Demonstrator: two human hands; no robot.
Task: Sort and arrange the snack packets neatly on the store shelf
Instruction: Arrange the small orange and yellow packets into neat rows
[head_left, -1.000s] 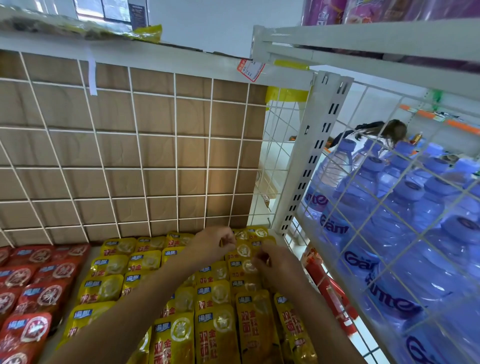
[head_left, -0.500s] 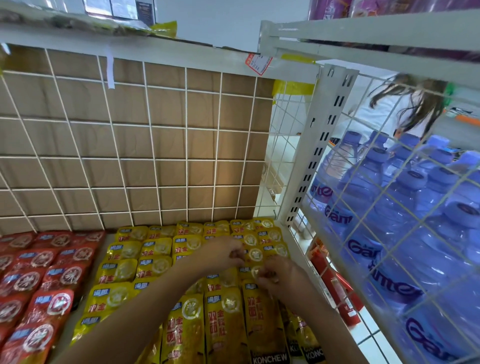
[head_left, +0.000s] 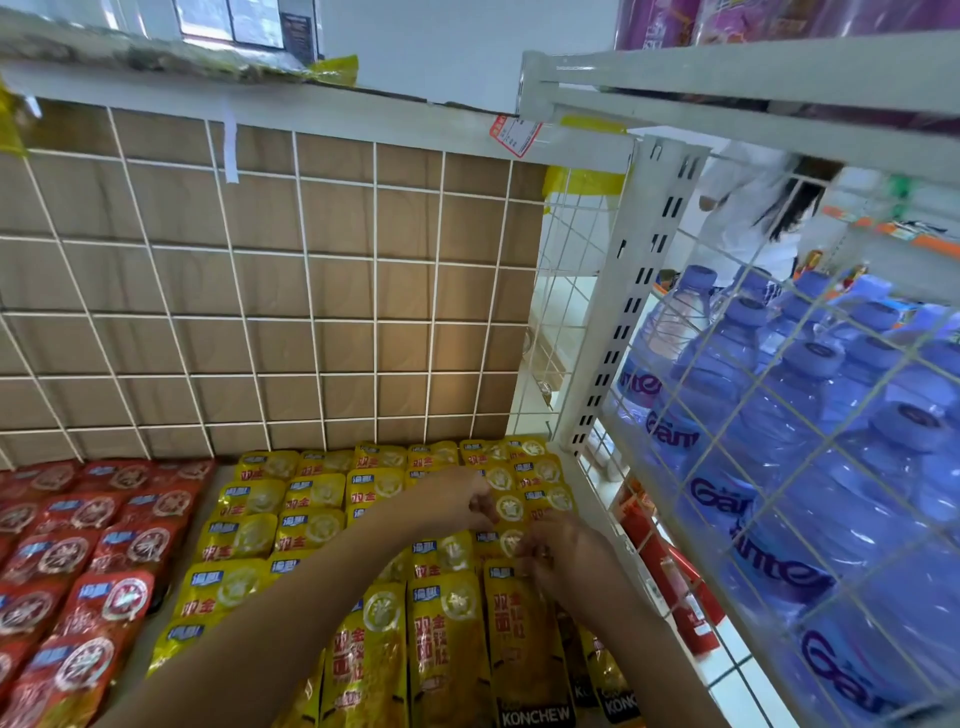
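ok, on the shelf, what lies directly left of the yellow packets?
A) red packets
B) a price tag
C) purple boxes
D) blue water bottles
A: rows of red packets lie flat just left of the yellow packets, while the water bottles stand off to the right.

Left hand (head_left: 456, 499), right hand (head_left: 569, 560), forearms (head_left: 291, 623) bare
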